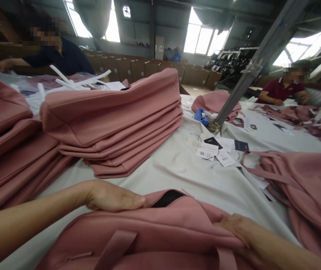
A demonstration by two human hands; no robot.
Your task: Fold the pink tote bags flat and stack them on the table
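A pink handbag (160, 228) lies in front of me at the lower edge of the view, with straps on its near side and a short zip at the left. Its top gapes a little, showing a dark lining (167, 198). Just left of that gap, my left hand (114, 197) holds the bag's top edge, fingers pointing right and partly hidden. My right hand (235, 228) grips the right end of the same bag; its fingertips are tucked out of sight behind the pink material.
Stacked pink bags (112, 120) stand behind my left hand, with more (5, 150) at far left. Paper tags (216, 150) lie on the white cloth (160, 165). Another pink bag (309, 180) is at right. A metal post (250, 71) rises beyond; two people work across the table.
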